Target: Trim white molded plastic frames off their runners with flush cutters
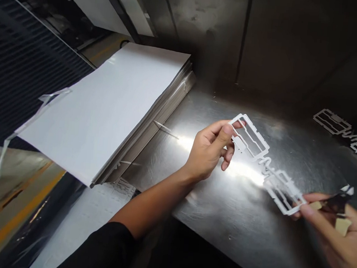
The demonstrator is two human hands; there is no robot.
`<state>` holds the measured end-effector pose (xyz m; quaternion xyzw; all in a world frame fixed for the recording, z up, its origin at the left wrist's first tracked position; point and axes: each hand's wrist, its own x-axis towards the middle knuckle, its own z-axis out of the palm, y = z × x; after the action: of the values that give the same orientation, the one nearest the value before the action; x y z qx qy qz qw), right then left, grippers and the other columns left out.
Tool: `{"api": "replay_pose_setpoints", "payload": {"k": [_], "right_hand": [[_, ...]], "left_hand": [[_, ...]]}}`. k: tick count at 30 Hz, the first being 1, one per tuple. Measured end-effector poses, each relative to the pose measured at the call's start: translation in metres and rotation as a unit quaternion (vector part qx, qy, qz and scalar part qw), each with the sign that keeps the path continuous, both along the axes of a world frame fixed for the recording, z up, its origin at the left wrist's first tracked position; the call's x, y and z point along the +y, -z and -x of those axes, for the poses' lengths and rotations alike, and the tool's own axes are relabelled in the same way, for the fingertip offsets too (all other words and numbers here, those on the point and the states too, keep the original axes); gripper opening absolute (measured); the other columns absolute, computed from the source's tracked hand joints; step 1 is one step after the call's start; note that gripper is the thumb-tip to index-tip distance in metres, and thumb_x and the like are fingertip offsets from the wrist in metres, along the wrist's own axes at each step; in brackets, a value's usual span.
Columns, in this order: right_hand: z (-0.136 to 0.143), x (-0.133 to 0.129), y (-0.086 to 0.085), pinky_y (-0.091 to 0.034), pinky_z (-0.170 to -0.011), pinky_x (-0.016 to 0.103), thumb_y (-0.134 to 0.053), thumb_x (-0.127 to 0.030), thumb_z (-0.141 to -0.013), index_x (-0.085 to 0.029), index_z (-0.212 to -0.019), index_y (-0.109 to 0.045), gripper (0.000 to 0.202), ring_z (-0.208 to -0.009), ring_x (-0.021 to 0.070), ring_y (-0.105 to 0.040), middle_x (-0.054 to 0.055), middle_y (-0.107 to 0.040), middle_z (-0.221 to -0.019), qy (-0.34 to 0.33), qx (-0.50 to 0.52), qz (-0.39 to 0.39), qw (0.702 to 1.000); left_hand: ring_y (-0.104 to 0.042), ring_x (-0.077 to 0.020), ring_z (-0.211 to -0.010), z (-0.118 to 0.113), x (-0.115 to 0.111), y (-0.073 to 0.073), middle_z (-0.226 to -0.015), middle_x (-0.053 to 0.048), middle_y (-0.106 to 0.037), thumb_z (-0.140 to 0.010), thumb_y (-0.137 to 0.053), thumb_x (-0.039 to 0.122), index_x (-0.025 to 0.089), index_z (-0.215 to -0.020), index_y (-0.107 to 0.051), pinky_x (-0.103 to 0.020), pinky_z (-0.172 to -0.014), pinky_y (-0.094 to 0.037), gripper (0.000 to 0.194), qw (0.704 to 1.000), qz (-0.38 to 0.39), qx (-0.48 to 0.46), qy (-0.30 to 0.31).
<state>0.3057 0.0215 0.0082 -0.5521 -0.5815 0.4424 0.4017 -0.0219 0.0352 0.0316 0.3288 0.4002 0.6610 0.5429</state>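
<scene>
A white cut-out frame piece (250,136), made of two rectangular frames joined by a wavy link, is held above the metal table between both hands. My left hand (211,149) pinches its upper left end between thumb and fingers. The lower right end is gripped by my right hand (329,226). A dark object with a whitish tip (336,202) and pale yellow patches also sits in my right hand; what it is cannot be made out.
A thick stack of white sheets (106,102) lies on the left, with loose strips at its edges. A similar white cut-out piece (332,121) rests at the far right of the metal table (228,238). A metal wall (205,36) stands behind.
</scene>
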Motion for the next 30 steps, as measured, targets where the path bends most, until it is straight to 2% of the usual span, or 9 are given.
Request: {"api": "replay_pose_setpoints", "payload": {"k": [3,5,7,9,12,17,26,30], "right_hand": [[0.016,-0.008,-0.013,-0.071,-0.062,0.026,-0.1,-0.054,-0.09,-0.028,-0.096,-0.092,0.027,-0.071,0.0324,-0.082,0.011,-0.08,-0.088,-0.204,-0.054,0.023,0.977],[0.027,-0.013,-0.016,-0.071,-0.072,0.024,-0.093,-0.051,-0.1,-0.03,-0.099,-0.091,0.021,-0.082,0.0294,-0.083,0.008,-0.082,-0.095,-0.288,-0.038,0.061,0.955],[0.035,-0.017,-0.015,-0.07,-0.076,0.023,-0.088,-0.05,-0.106,-0.03,-0.103,-0.089,0.02,-0.085,0.0258,-0.082,0.006,-0.081,-0.097,-0.328,-0.025,0.099,0.939],[0.039,-0.019,-0.01,-0.068,-0.076,0.023,-0.086,-0.049,-0.109,-0.029,-0.105,-0.088,0.021,-0.084,0.0236,-0.081,0.005,-0.08,-0.095,-0.324,-0.017,0.115,0.939],[0.037,-0.02,0.001,-0.066,-0.072,0.026,-0.085,-0.047,-0.112,-0.027,-0.114,-0.086,0.02,-0.08,0.0228,-0.078,0.005,-0.078,-0.091,-0.268,0.025,0.102,0.958],[0.032,-0.026,0.017,-0.065,-0.083,0.038,-0.075,-0.041,-0.119,-0.03,-0.131,-0.081,0.017,-0.089,0.025,-0.073,0.006,-0.073,-0.102,-0.2,0.122,0.108,0.966],[0.038,-0.032,0.011,-0.062,-0.081,0.038,-0.079,-0.042,-0.118,-0.029,-0.128,-0.082,0.017,-0.089,0.0256,-0.073,0.006,-0.073,-0.101,-0.224,0.113,0.132,0.959],[0.044,-0.033,0.011,-0.062,-0.082,0.041,-0.079,-0.042,-0.118,-0.028,-0.136,-0.077,0.022,-0.086,0.0255,-0.071,0.006,-0.072,-0.101,-0.193,0.132,0.128,0.964]], "left_hand": [[-0.053,-0.0056,-0.049,0.004,0.003,-0.002,-0.081,0.0,-0.067,-0.094,-0.089,0.069,0.017,-0.107,-0.086,-0.016,-0.035,-0.041,0.054,1.0,0.007,-0.013,0.004],[-0.048,-0.0056,-0.045,0.005,0.002,-0.003,-0.072,0.001,-0.064,-0.094,-0.087,0.073,0.017,-0.103,-0.087,-0.016,-0.034,-0.037,0.057,1.0,0.011,0.002,0.025],[-0.043,-0.0056,-0.04,0.004,0.0,-0.005,-0.059,0.003,-0.055,-0.097,-0.084,0.074,0.017,-0.099,-0.088,-0.016,-0.034,-0.033,0.056,0.997,0.024,0.027,0.065],[-0.039,-0.0054,-0.038,0.002,-0.003,-0.006,-0.052,0.005,-0.047,-0.097,-0.085,0.071,0.017,-0.094,-0.088,-0.016,-0.034,-0.029,0.054,0.992,0.043,0.044,0.113],[-0.037,-0.0052,-0.036,-0.003,-0.006,-0.005,-0.05,0.005,-0.047,-0.095,-0.088,0.07,0.017,-0.092,-0.088,-0.018,-0.034,-0.026,0.053,0.98,0.07,0.042,0.182],[-0.035,-0.0057,-0.038,-0.014,-0.009,-0.001,-0.051,0.006,-0.046,-0.092,-0.09,0.071,0.016,-0.095,-0.089,-0.019,-0.036,-0.027,0.055,0.96,0.095,0.043,0.258],[-0.037,-0.0061,-0.036,-0.016,-0.008,0.001,-0.052,0.005,-0.049,-0.09,-0.091,0.071,0.016,-0.094,-0.088,-0.019,-0.036,-0.027,0.055,0.962,0.09,0.042,0.253],[-0.038,-0.0059,-0.036,-0.016,-0.007,0.001,-0.051,0.005,-0.048,-0.09,-0.092,0.071,0.016,-0.094,-0.088,-0.019,-0.036,-0.027,0.056,0.959,0.1,0.046,0.262]]}}
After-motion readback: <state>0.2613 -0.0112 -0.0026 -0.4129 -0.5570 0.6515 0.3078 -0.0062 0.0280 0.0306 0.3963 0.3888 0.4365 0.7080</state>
